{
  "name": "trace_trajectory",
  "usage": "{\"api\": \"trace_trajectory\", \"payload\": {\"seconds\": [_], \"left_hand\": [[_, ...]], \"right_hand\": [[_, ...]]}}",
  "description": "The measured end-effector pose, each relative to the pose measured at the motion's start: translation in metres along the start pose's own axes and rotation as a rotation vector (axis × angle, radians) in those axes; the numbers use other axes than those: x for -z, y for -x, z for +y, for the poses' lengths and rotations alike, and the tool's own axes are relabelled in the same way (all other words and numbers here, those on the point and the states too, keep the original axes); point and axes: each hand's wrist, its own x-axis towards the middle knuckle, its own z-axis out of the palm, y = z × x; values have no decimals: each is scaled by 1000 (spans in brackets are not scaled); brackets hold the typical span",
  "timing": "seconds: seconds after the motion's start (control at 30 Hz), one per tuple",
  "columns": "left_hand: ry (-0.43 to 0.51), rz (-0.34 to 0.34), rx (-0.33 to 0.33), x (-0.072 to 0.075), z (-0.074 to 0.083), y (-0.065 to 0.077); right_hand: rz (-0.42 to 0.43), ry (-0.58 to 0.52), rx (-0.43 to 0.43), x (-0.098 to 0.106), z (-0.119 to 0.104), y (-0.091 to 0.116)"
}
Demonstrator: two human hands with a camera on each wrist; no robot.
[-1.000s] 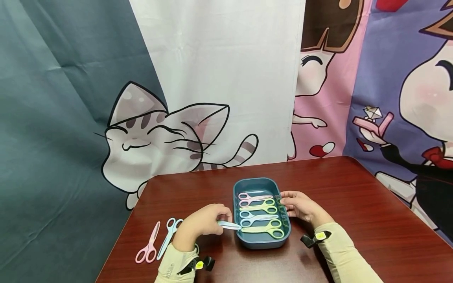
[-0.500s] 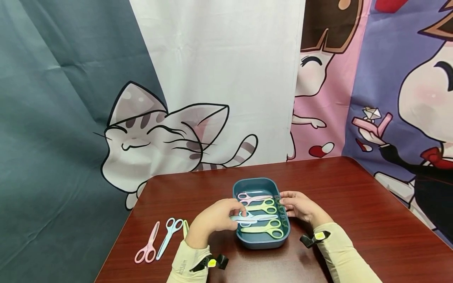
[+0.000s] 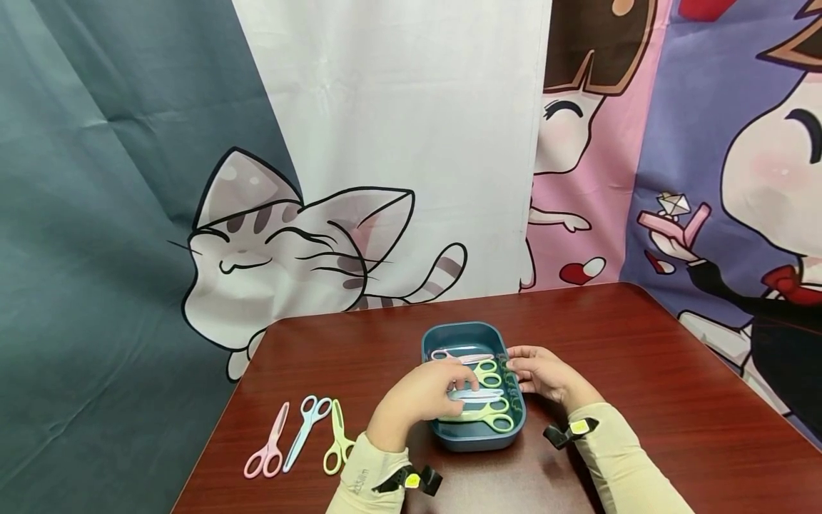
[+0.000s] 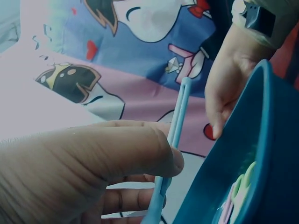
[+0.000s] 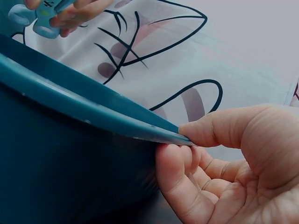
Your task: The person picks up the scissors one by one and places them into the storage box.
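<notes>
My left hand [image 3: 424, 389] is over the near left part of a dark teal box [image 3: 472, 445] and pinches a pair of light blue scissors [image 4: 178, 114] between thumb and fingers. In the right wrist view the handle loops of these blue scissors [image 5: 46, 31] show at the upper left. Inside the box lie pink scissors [image 3: 477, 358], green scissors [image 3: 489, 373] and, nearer the front, more green scissors [image 3: 497, 422]. The hand hides part of the contents. My right hand [image 3: 546, 376] pinches the box's right rim [image 5: 135, 126] between thumb and curled fingers.
Left of the box, pink scissors [image 3: 276, 437], blue scissors [image 3: 302, 440] and green scissors [image 3: 338, 428] lie side by side on the dark red wooden table [image 3: 597, 335]. A cartoon-printed backdrop [image 3: 411, 128] hangs behind the table.
My left hand has carried the blue scissors rightward from beside the box to over it. Green scissors on the table came into view behind it. The right hand stays at the rim.
</notes>
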Motion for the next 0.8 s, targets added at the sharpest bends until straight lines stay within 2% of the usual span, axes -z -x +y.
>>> {"api": "trace_trajectory", "payload": {"seconds": [0.23, 0.47, 0.8], "left_hand": [[-4, 17, -15, -9, 5, -8], [-49, 19, -64, -20, 8, -16], [-115, -26, 11, -35, 1, -20]], "right_hand": [[6, -2, 0, 0, 0, 0], [-4, -8, 11, 1, 1, 1], [4, -2, 0, 2, 2, -2]]}}
